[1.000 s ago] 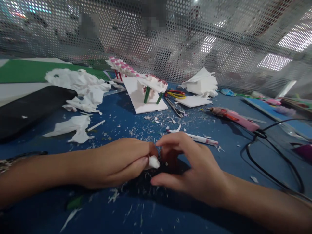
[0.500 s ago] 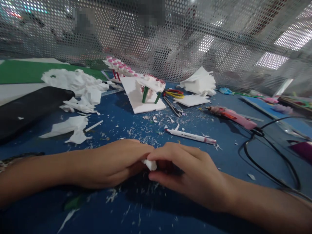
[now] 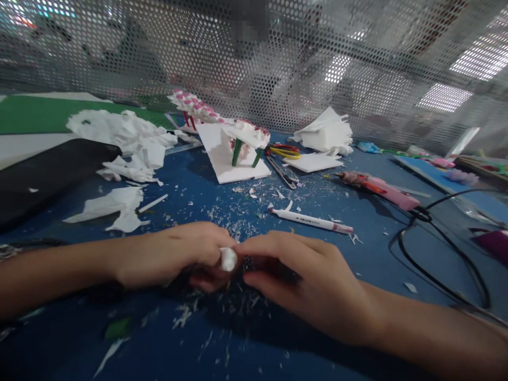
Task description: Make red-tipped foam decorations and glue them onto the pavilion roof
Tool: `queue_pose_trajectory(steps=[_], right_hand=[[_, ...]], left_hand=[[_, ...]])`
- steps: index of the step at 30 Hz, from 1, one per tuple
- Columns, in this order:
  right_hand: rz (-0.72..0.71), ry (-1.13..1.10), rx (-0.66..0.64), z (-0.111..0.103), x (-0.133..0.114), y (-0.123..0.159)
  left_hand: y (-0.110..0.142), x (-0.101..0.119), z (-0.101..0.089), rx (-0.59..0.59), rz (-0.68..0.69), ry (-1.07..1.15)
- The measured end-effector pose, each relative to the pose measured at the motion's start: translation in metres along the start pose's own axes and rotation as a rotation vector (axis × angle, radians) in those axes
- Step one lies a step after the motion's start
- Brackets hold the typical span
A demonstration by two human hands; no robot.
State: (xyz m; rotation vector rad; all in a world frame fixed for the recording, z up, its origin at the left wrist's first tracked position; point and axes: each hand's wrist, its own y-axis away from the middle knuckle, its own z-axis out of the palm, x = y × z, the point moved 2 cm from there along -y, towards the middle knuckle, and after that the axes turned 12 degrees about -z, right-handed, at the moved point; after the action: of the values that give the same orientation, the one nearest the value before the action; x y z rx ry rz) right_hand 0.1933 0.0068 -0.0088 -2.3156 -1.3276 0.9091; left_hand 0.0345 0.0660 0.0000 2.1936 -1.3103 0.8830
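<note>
Right now, the left hand is pinching a small white wad between its fingers, and the wad is poking out just below the centre of the frame. The right hand is facing it from the lower right, its thumb and forefinger curving apart like an open C — the forefinger's tip is reaching the left hand's fingers, though whether they are touching is hard to tell. Above the right hand, a white marker is lying among pale scraps on the blue table. A pink glue gun is resting at the right, its black cable looping down the right side. In the upper middle, a small model with green legs is standing on a white board, and red-and-yellow scissors are lying beside it. Crumpled white paper is spreading over the upper left — next to it, a black case is stretching toward the left edge.
</note>
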Motion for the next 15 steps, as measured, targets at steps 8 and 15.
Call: queue_pose_trajectory(steps=[8, 15], right_hand=[[-0.016, 0.042, -0.024, -0.001, -0.001, -0.002], [0.050, 0.062, 0.000, -0.002, -0.002, -0.002]], left_hand=[[-0.002, -0.012, -0.005, -0.171, -0.053, 0.491], [-0.003, -0.011, -0.005, -0.099, -0.050, 0.576]])
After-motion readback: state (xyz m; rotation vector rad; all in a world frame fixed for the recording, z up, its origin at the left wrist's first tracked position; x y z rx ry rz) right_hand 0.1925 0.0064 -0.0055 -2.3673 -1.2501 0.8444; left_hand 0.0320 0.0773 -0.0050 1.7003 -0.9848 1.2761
